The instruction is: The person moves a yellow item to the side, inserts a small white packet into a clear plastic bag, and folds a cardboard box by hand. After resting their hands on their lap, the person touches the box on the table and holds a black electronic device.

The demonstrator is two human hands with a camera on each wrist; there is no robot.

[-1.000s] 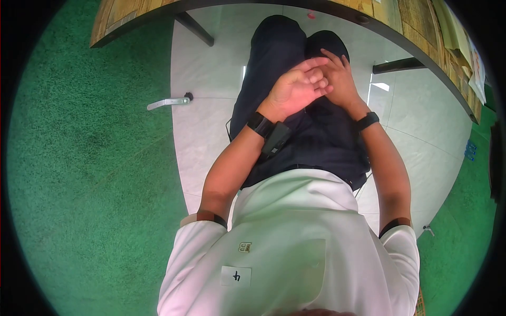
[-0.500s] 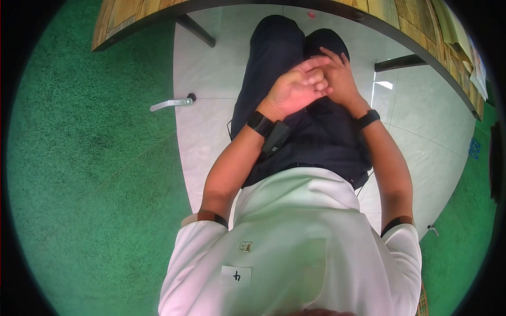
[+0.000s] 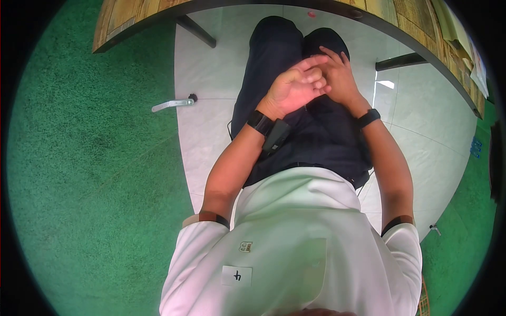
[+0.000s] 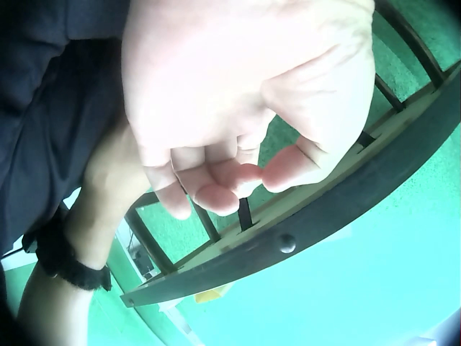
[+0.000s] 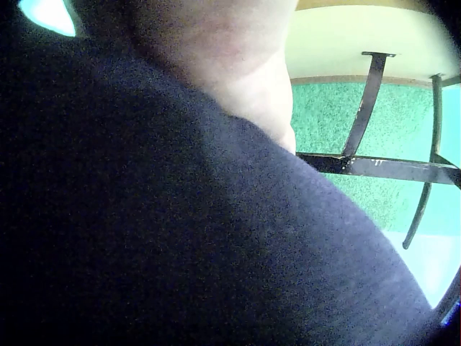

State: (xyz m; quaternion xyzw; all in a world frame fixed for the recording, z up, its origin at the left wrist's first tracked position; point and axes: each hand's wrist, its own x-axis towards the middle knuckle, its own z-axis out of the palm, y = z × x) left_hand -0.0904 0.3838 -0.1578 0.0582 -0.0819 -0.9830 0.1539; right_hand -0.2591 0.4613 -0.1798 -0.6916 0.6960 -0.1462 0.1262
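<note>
Palm up, the left hand (image 3: 298, 90) lies above the dark trousers (image 3: 274, 45), its fingers loosely bent and holding nothing. In the left wrist view the left hand (image 4: 245, 79) has its thumb tip close to a fingertip; whether they touch I cannot tell. The right hand (image 3: 342, 81) rests back up on the other thigh, fingers spread, beside the left fingertips, which partly overlap it. Only part of the right hand (image 5: 234, 61) shows against the trousers (image 5: 216, 216) in the right wrist view; its fingers are hidden there.
A wooden table (image 3: 416, 31) with a dark edge stands beyond the knees, with papers (image 3: 478, 71) at its right. Dark legs (image 3: 196, 30) reach below it. A silver metal bar (image 3: 172, 104) is at the left, where pale tiles (image 3: 205, 126) meet green flooring (image 3: 100, 147).
The head view has shifted slightly, so the table and floor appear a little farther right. Both hands keep nearly the same pose and place.
</note>
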